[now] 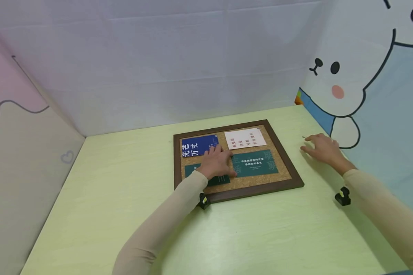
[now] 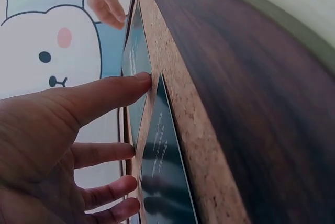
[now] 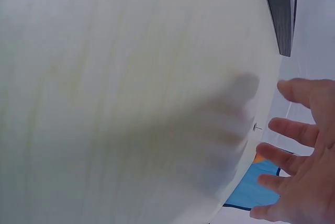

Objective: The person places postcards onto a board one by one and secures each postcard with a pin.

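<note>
A cork board (image 1: 254,190) in a dark wooden frame lies on the table. My left hand (image 1: 215,163) reaches over it, fingers extended; thumb and fingertips touch the left edge of the right-hand green card (image 1: 256,163). Beneath that hand, a darker green card (image 1: 221,180) is partly hidden. A blue card (image 1: 201,146) and a pale card (image 1: 246,138) lie along the board's far side. Right of the board, my right hand (image 1: 323,149) hovers over the table with spread, slightly bent fingers, holding nothing. Close to its fingertips is a small thumbtack (image 3: 256,127), point outward.
The pale green table (image 1: 99,198) extends left and in front of the board. A white cloth wall (image 1: 165,68) stands behind, and a cartoon-printed curtain (image 1: 392,126) borders the right edge. Small black devices (image 1: 343,196) hang at both wrists.
</note>
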The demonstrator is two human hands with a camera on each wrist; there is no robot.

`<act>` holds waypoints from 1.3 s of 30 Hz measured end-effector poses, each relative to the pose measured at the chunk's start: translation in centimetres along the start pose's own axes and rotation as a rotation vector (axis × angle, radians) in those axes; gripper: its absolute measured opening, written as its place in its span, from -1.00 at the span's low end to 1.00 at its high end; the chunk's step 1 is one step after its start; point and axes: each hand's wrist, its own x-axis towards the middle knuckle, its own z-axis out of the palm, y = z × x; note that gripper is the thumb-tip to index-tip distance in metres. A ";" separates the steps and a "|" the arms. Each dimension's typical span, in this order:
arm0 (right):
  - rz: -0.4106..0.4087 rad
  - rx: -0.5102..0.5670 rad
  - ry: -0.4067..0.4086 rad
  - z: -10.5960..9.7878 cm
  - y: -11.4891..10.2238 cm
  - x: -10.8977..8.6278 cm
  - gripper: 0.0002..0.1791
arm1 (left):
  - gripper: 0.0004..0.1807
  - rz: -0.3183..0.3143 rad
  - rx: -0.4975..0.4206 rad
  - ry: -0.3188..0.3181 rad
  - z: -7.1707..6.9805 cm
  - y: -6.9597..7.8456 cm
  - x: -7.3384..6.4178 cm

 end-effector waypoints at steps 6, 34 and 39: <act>0.083 0.054 -0.010 -0.6 0.2 1.0 -0.48 | -0.16 -0.023 0.007 -0.003 0.1 0.4 0.1; 0.121 0.062 0.071 -0.3 2.0 3.9 -0.77 | -0.22 -0.010 -0.009 0.001 0.3 1.4 0.3; 0.117 0.069 0.033 -0.3 1.9 4.1 -0.77 | -0.22 -0.002 -0.006 0.008 0.4 1.4 0.3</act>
